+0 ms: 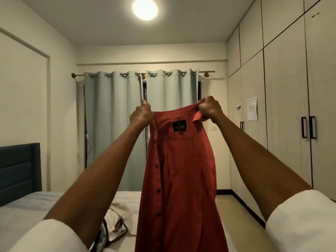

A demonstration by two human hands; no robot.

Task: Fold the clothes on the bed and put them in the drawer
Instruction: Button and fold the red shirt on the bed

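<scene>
Nearest are two white sleeves, one on each arm. Low down, a crumpled pile of pale cloth clothes lies on the bed with the light grey sheet, just left of the hanging shirt.

Both arms reach up and forward. The left hand has its fingers curled tight and pinches one top corner of the long red button-up cloth shirt. The right hand grips the other top corner, by the collar. Both hands look about as near as each other.

The shirt is in the air, held above the bed. It hangs straight down from the fingers, so its long side runs up and down. I think it must next be laid flat on the bed below.

A small black label sits inside the neck. Its writing is too blurry to read.

Far off are pale green curtains, and a white paper sheet on the tall cupboard doors, also too small to read.
</scene>
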